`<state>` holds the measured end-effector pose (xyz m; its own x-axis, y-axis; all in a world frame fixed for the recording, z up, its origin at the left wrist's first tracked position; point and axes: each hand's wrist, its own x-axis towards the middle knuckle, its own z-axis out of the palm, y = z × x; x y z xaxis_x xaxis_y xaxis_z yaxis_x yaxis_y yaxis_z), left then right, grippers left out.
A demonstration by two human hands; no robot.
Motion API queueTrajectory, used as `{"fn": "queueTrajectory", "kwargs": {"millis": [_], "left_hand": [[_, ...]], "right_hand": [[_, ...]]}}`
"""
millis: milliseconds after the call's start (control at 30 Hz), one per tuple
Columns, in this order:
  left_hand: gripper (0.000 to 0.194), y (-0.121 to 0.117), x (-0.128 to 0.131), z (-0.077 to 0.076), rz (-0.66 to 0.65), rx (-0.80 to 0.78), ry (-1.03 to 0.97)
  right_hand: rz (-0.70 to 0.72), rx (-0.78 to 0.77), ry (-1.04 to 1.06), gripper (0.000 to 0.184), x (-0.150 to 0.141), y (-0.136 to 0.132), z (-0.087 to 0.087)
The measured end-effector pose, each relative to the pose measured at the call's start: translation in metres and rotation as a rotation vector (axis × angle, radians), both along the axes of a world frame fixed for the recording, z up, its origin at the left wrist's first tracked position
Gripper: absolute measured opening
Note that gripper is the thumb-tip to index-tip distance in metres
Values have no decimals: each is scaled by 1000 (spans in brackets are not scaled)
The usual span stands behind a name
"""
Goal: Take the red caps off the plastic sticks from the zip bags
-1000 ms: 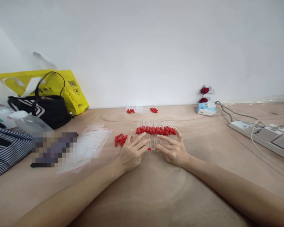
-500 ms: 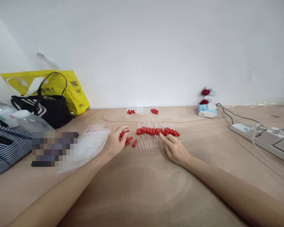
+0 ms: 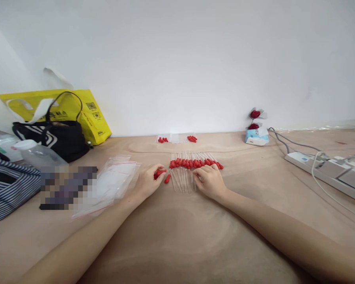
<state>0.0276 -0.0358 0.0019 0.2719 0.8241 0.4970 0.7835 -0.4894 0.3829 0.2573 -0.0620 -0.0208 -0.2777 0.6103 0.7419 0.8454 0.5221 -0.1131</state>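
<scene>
A row of red rubber bulbs (image 3: 183, 162) lies across the wooden table, with thin clear dropper tubes (image 3: 181, 182) fanned out on both sides of it. My left hand (image 3: 148, 182) is closed around several loose red bulbs (image 3: 159, 174) to the left of the row. One more bulb (image 3: 167, 179) rests just beyond its fingertips. My right hand (image 3: 209, 180) lies over the right part of the row, thumb and fingers bent together at a clear tube; its fingertips are partly hidden.
Flat clear zip bags (image 3: 115, 181) lie to the left, and small bags with red bulbs (image 3: 192, 139) sit by the wall. Farther left are a black bag (image 3: 68, 138), a yellow bag (image 3: 99, 122) and a bottle (image 3: 41, 154). A power strip (image 3: 301, 159) and a tissue pack (image 3: 256, 137) stand right.
My left hand has moved slightly right and closed over the loose bulbs. My right hand has shifted a little left, its pointing fingers now bent in at the tubes.
</scene>
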Motion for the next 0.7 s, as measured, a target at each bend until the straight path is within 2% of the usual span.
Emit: {"fn": "queueTrajectory", "kwargs": {"millis": [100,233,367,500,600,700], "left_hand": [[21,2,-1,-1,12,45,24],[24,9,-3,11,91,29,-34],[23,25,8,25,150,-107,64],[32,42,26,32,176,-274,176],[37,48,35,33,177,-373,173],[34,50,39,33,190,-444,102]], "right_hand": [[-21,17,-48,15,-8,1,0],[-20,-32,-91,15,-13,-2,3],[-17,-91,-160,18,-15,-7,7],[-10,-108,-180,24,-15,-11,7],[0,-102,-158,29,-14,-11,7],[-16,-73,-125,30,-11,-11,6]]}}
